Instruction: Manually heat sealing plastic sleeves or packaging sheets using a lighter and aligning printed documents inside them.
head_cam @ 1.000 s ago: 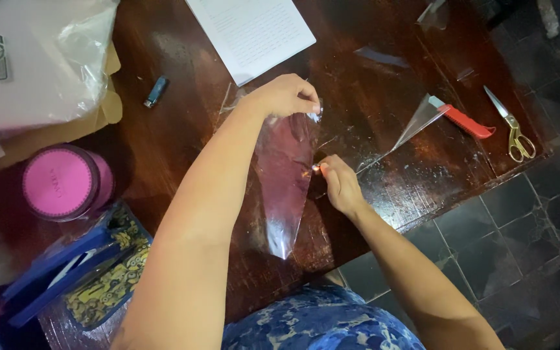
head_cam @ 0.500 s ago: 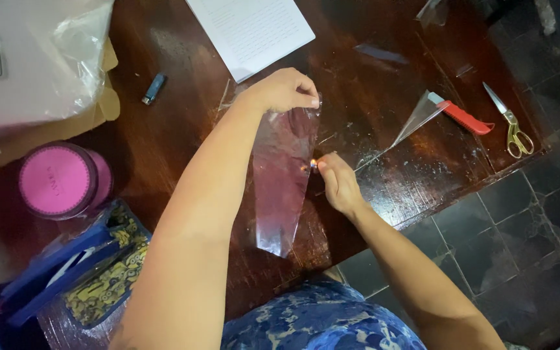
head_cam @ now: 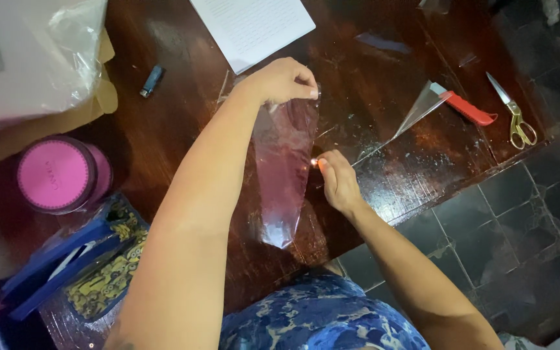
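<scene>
The left hand (head_cam: 283, 79) pinches the top corner of a clear cone-shaped plastic bag (head_cam: 281, 170), which hangs below the grip over the dark wooden table (head_cam: 176, 116). The right hand (head_cam: 337, 181), fingers closed, holds a small lit flame against the bag's edge, just right of it.

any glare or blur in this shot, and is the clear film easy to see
Head view: glare streaks the wet-looking dark table near its right edge; a small bright orange glow shows at the right hand by the film's edge. The clear film, pinched at the top by the left hand, reads only by its pinkish tint and edge highlights. Focus is fairly sharp; the forearms at the bottom look stretched.
</scene>
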